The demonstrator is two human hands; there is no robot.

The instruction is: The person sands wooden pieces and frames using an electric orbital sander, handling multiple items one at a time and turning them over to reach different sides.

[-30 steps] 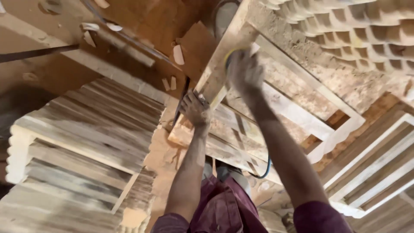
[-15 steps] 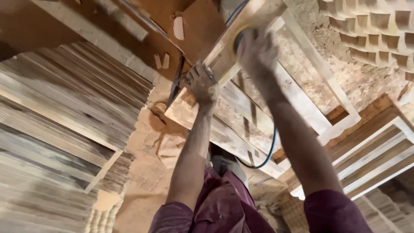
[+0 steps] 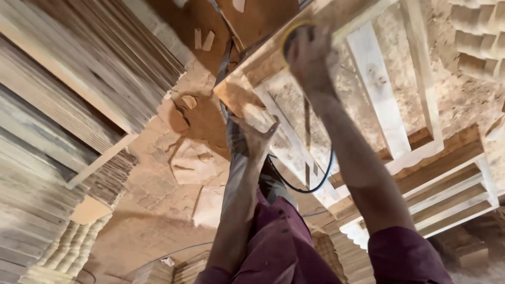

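Two hands are at work on one pale wooden frame [image 3: 379,105], which fills the view from 12 to 3 o'clock. Your right hand [image 3: 307,55], at about 12 o'clock, is closed over the top of a round sander [image 3: 290,39]; only its yellowish rim shows past your fingers, pressed against the frame's near rail. Your left hand [image 3: 252,134], near the centre, lies well apart from the right, fingers spread and flat on the frame's lower corner, gripping nothing that can be seen. A dark cable [image 3: 310,184] loops down from behind the frame at about 5 o'clock of your right hand and runs between your two forearms. Both arms end in maroon sleeves [image 3: 400,257] at 6 o'clock. At 9 o'clock stand stacks of thin wooden slats [image 3: 68,105], their edges toward you. At 3 to 4 o'clock more wooden frames [image 3: 452,179] lie piled. Sawdust covers the floor [image 3: 158,210] at 7 o'clock, with scraps of board [image 3: 197,160] on it.
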